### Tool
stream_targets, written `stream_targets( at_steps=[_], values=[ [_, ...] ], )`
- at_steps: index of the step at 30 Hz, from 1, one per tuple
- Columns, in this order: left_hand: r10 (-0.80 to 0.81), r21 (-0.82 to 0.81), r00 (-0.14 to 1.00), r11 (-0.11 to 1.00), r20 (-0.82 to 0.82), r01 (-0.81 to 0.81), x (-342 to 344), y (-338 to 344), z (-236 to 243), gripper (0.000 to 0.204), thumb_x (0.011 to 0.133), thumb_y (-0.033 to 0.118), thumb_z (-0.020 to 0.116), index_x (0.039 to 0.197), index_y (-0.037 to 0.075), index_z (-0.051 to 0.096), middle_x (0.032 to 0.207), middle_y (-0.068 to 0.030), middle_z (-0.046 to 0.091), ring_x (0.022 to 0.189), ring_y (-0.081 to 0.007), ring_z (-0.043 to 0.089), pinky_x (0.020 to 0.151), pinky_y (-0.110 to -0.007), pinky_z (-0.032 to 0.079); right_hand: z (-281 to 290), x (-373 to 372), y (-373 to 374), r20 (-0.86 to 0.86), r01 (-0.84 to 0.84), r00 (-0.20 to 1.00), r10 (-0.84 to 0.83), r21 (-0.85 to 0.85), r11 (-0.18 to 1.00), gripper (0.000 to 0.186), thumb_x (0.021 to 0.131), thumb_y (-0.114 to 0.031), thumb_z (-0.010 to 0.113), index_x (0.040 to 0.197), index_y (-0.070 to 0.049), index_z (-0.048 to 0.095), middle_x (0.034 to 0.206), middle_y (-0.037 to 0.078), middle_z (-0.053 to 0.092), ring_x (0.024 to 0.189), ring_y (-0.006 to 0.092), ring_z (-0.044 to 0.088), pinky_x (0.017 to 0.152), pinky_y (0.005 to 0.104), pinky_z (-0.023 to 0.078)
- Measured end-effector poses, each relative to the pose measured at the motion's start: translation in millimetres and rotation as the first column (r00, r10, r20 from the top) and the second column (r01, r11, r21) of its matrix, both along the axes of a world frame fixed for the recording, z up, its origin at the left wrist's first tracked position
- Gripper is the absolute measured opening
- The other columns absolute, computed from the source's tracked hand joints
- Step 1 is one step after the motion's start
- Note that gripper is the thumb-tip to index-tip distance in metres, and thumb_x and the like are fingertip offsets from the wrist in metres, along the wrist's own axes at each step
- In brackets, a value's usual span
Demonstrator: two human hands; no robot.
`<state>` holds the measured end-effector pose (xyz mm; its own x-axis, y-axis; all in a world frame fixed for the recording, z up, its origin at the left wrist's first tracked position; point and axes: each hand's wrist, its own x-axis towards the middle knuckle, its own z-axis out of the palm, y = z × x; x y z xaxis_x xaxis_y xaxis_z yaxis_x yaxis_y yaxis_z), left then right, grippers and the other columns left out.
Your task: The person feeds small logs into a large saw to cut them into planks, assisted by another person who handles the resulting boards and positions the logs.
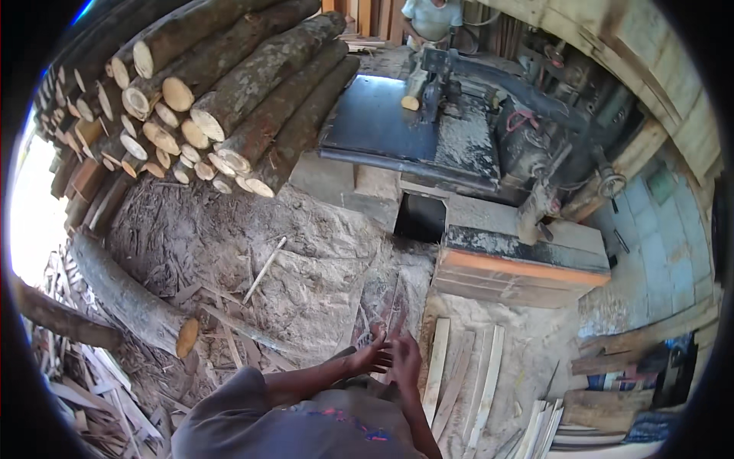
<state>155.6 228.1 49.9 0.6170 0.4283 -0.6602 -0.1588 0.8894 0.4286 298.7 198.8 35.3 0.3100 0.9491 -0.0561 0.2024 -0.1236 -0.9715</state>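
Note:
My left hand (372, 356) is held in front of my body with its fingers apart and nothing in it. Close beside it is my right hand (407, 358), its fingers blurred and partly turned away, so its grip is unclear. Both hands are over a dusty strip of ground, short of a large saw machine (382, 126) with a flat dark table. On that table a short log (410, 101) lies against the blade housing. A co-worker (432, 21) in a light shirt stands at the far side of the machine.
Stacked logs (252, 84) rise at the far left. A loose log (138, 298) lies on the near left among wood scraps (99, 390). Long sawn strips (485, 375) rest right of me, below an orange-edged block base (520, 264). Sawdust covers the floor (306, 260).

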Motion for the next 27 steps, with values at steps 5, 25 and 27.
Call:
stream_targets(
  at_steps=[5,25,27],
  values=[
    [0.392,-0.244,0.885,0.911,0.253,-0.334,5.7,98.9,70.9,0.093,0.076,0.080,0.032,0.139,0.012,0.037,0.139,-0.0179,0.039,0.127,-0.0314,0.039,0.103,-0.048,0.031,19.8,2.5,124.8,0.554,-0.369,0.797,0.239,0.134,0.920,0.034,0.093,-0.025,0.049,0.118,-0.004,0.056,0.103,0.019,0.063,0.095,0.0353,0.062,0.083,0.0398,0.048],
    [-0.065,0.044,0.547,0.982,-0.835,0.183,-104.8,322.1,-186.9,0.044,0.084,0.048,0.054,0.087,0.009,0.073,0.072,-0.0058,0.068,0.064,-0.0176,0.063,0.061,-0.032,0.050,-185.7,204.4,387.0,0.289,-0.340,0.658,0.696,-0.711,0.616,0.034,0.078,-0.039,0.055,0.087,-0.010,0.071,0.089,0.016,0.068,0.089,0.0297,0.065,0.075,0.0373,0.049],
    [0.002,0.236,0.596,0.919,-0.803,0.315,-83.0,368.7,-190.1,0.043,0.084,0.046,0.050,0.086,0.009,0.073,0.073,-0.0069,0.068,0.066,-0.0184,0.063,0.065,-0.032,0.049,-124.3,193.5,463.6,0.327,-0.242,0.746,0.581,-0.679,0.693,0.037,0.081,-0.040,0.056,0.073,-0.007,0.070,0.069,0.015,0.067,0.073,0.0283,0.067,0.067,0.0370,0.051]
  ],
)
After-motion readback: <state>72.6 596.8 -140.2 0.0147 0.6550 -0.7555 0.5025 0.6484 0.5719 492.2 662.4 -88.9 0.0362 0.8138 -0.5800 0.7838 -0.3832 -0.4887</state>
